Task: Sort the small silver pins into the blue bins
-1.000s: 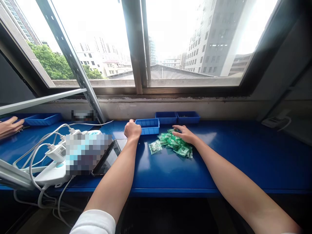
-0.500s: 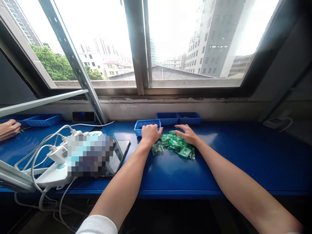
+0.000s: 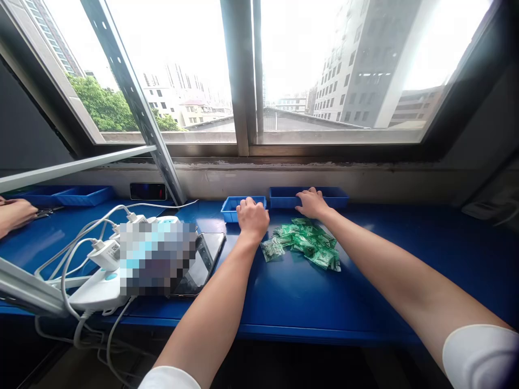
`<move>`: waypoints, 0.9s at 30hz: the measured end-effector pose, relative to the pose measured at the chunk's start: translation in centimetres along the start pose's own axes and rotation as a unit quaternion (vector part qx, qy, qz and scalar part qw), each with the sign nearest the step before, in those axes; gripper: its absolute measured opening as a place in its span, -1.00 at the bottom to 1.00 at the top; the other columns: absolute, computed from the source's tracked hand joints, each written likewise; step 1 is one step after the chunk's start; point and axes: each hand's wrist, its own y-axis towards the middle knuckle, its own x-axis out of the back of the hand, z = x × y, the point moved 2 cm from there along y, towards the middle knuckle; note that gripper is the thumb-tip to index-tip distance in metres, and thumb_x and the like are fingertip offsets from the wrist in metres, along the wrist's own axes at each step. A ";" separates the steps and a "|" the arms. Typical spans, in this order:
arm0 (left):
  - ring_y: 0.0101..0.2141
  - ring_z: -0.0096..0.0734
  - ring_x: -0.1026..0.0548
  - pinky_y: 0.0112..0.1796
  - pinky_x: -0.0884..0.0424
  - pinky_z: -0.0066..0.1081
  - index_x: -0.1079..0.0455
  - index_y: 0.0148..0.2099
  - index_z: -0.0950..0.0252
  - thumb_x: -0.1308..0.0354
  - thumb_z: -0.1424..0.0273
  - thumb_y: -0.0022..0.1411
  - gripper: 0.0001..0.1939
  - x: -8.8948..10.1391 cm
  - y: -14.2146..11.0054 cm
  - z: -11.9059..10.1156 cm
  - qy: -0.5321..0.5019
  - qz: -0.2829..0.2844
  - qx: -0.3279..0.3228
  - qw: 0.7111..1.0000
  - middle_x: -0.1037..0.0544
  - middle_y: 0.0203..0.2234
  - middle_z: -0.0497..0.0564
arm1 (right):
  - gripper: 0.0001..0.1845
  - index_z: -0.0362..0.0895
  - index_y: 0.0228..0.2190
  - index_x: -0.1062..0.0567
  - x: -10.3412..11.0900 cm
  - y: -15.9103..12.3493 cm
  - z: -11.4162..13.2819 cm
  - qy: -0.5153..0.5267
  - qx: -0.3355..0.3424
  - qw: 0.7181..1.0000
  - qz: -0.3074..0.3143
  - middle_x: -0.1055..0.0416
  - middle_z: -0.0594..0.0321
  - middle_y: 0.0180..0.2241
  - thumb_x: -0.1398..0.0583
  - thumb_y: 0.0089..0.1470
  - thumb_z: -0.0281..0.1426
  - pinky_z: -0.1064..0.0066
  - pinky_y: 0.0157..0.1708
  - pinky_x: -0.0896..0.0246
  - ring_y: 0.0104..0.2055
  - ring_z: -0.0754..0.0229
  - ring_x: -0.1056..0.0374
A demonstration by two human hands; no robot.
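Observation:
My left hand (image 3: 253,220) is closed over the near right side of a small blue bin (image 3: 232,215), its fingers curled at the rim. My right hand (image 3: 313,203) reaches over the front of the two blue bins (image 3: 283,202) standing side by side by the wall. Its thumb and fingers are apart, and no object shows between them. The hand hides part of these bins, including much of their inside. On the blue table between my forearms lies a loose pile of small green clear-wrapped packets (image 3: 306,243).
Left of my left arm are a tablet or phone (image 3: 203,259), a blurred patch and a white power strip (image 3: 95,292) with plugs and cables. A metal rack post (image 3: 156,135) rises behind them. Another person's hand (image 3: 18,213) works at far left, near more blue bins (image 3: 87,195).
My right hand has moved from beside the green packets up to the back bins. My left hand and its bin have shifted slightly left relative to the table. The view has shifted too.

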 end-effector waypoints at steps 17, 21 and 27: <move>-0.12 0.01 -0.38 -0.19 -0.32 -0.21 -0.35 -0.04 0.39 -0.05 0.31 0.11 -0.62 -1.3 -0.1 0.0 -0.002 0.016 0.046 0.999 -0.44 -0.20 0.26 | -0.72 -0.21 -0.20 -0.51 0.4 -0.4 -0.4 0.061 0.026 0.991 -0.118 -0.50 0.05 -0.25 -0.15 0.00 -0.48 0.19 -0.17 -0.11 -0.10 -0.07 -0.18; -0.07 0.07 -0.33 -0.15 -0.30 -0.17 -0.38 -0.10 0.42 -0.08 0.28 0.08 -0.62 -1.2 -0.1 -0.2 0.012 0.001 0.073 0.997 -0.37 -0.10 0.31 | -0.70 -0.18 -0.19 -0.53 1.4 -2.1 -1.1 0.101 0.025 0.982 -0.155 -0.50 0.09 -0.26 -0.17 -0.01 -0.48 0.19 -0.15 -0.12 -0.10 -0.04 -0.18; 0.03 0.09 -0.30 -0.03 -0.27 -0.16 -0.36 -0.04 0.45 -0.08 0.30 0.08 -0.57 -2.3 -0.1 -0.6 -0.011 0.050 0.028 0.998 -0.38 -0.06 0.33 | -0.75 -0.13 -0.26 -0.58 2.2 -5.2 -1.4 0.141 0.020 0.971 -0.192 -0.49 0.13 -0.25 -0.19 -0.01 -0.46 0.18 -0.12 -0.14 -0.12 -0.01 -0.19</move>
